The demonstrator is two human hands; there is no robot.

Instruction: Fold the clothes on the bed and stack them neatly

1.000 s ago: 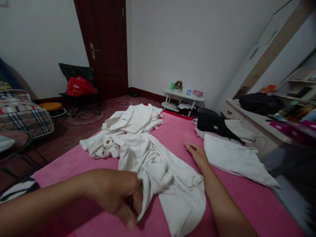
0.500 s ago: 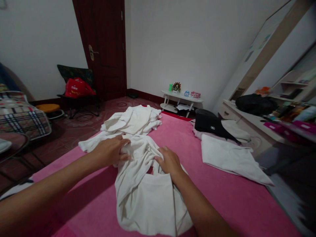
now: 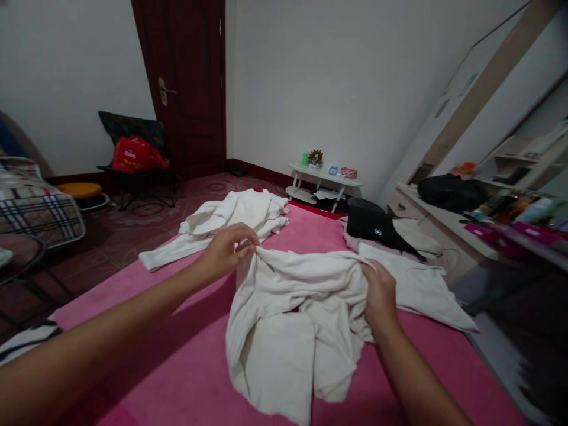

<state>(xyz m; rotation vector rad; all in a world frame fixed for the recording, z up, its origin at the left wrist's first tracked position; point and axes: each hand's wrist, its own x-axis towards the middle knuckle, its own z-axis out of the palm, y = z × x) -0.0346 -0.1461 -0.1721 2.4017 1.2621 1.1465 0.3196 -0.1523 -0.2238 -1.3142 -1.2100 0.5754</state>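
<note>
A crumpled white garment [image 3: 284, 355] is stretched between my two hands, its far edge lifted off the pink bed cover [image 3: 186, 361]. Folds hide its exact kind. My left hand [image 3: 233, 248] pinches the upper left corner between thumb and fingers. Around the upper right corner, the fingers of my right hand [image 3: 380, 290] are closed. The lower part hangs down and spreads on the cover toward me. Just beyond my left hand lies a loose heap of white clothing [image 3: 235, 210].
To the right lie a folded white cloth [image 3: 421, 290] and a black garment [image 3: 373, 225] on a stack. A small white table [image 3: 326, 171] stands beyond the bed. A dresser [image 3: 435, 213] flanks the right side; a chair [image 3: 133, 124] holds a red bag [image 3: 137, 155].
Both hands have taken hold of the garment's far edge and spread it wide. My right hand moved right and my left slightly up and right. The bunched cloth is now drawn out.
</note>
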